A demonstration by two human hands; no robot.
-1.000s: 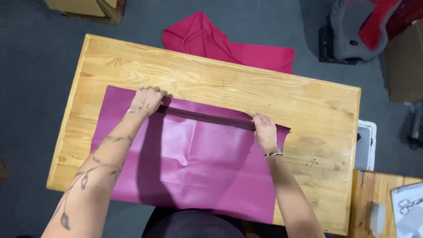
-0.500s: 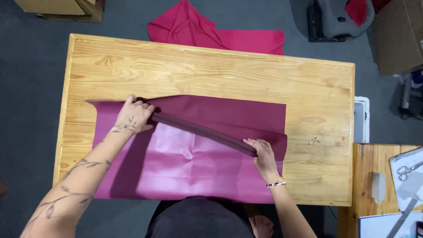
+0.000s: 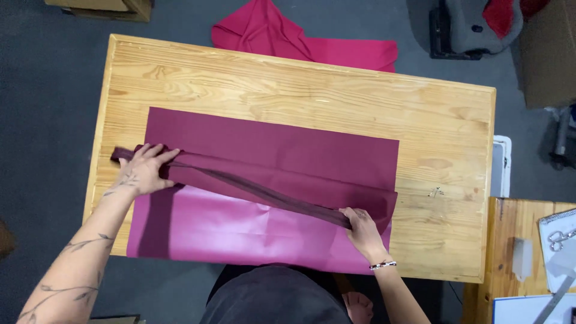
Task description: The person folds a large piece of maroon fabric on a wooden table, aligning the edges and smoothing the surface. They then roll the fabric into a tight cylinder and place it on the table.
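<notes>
One rectangular light wooden table (image 3: 288, 78) stands in the middle. On the table lies one large sheet of magenta paper with a dark maroon side (image 3: 270, 150). Two bare hands rest on that sheet: one left hand (image 3: 143, 172) and one right hand (image 3: 362, 228). Beyond the table's far edge lies one crimson cloth (image 3: 300, 39) on the floor.

A red cloth (image 3: 300, 39) lies on the floor beyond the wooden table (image 3: 444, 126), scissors (image 3: 561, 237) at right
</notes>
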